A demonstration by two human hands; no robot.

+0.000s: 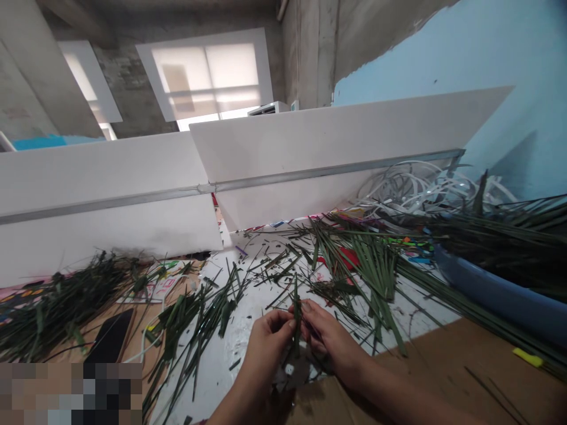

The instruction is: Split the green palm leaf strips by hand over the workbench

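Near the lower middle of the head view, my left hand (273,333) and my right hand (325,333) meet around a narrow strip of green leaf (296,295). It stands upright between my fingertips, its pointed end rising above them. Both hands pinch it, thumbs and fingers pressed close together. The right palm and some of its fingers are partly hidden. Beyond my hands, cut leaf scraps (274,265) are strewn over the white work surface (252,295). To the right of my right hand lies a fan of long green leaf strips (372,265).
A blue basin (496,289) heaped with dark leaves is at right, before coiled white plastic strips (411,189). White partition panels (345,139) run behind. At left lie a phone (110,336), a cable (144,342) and a pile of leaf pieces (75,295). Brown cardboard (443,378) covers the front right.
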